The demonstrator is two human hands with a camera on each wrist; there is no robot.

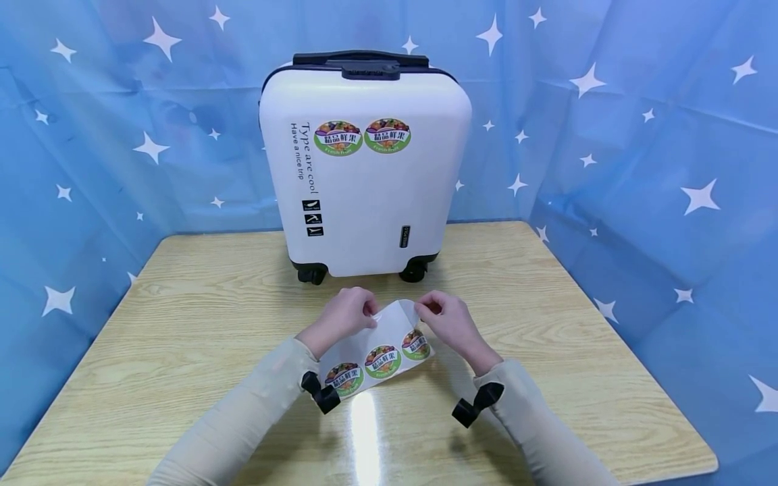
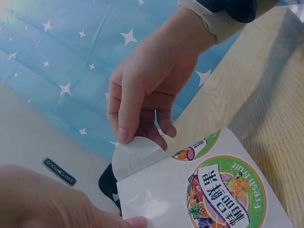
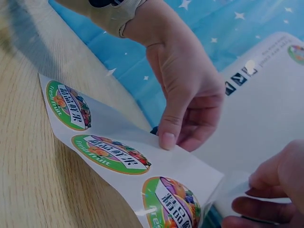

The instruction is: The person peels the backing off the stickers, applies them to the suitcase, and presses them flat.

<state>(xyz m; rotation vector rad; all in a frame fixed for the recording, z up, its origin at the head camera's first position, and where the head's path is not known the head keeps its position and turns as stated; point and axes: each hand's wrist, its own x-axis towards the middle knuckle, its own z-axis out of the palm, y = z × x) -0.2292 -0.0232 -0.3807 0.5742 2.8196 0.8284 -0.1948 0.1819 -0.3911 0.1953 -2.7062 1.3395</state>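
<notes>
A white sheet of oval fruit stickers (image 1: 392,324) is held above the table, tilted, with several printed stickers along its near side. My left hand (image 1: 348,315) pinches the sheet's far edge between thumb and fingers. At the far right corner my right hand (image 1: 452,325) pinches a sticker (image 2: 135,157), whose curved pale back shows in the left wrist view. That sticker is lifted at one end and meets the sheet at the other. Its printed face is mostly hidden. Behind the hands, a white suitcase (image 1: 371,189) stands upright, with two fruit stickers (image 1: 338,138) side by side on its upper front.
The suitcase rests on black wheels (image 1: 414,271) at the back of a wooden table (image 1: 200,324). A blue curtain with white stars (image 1: 620,148) hangs behind and along the sides. Black wrist cameras (image 1: 477,403) sit on both sleeves.
</notes>
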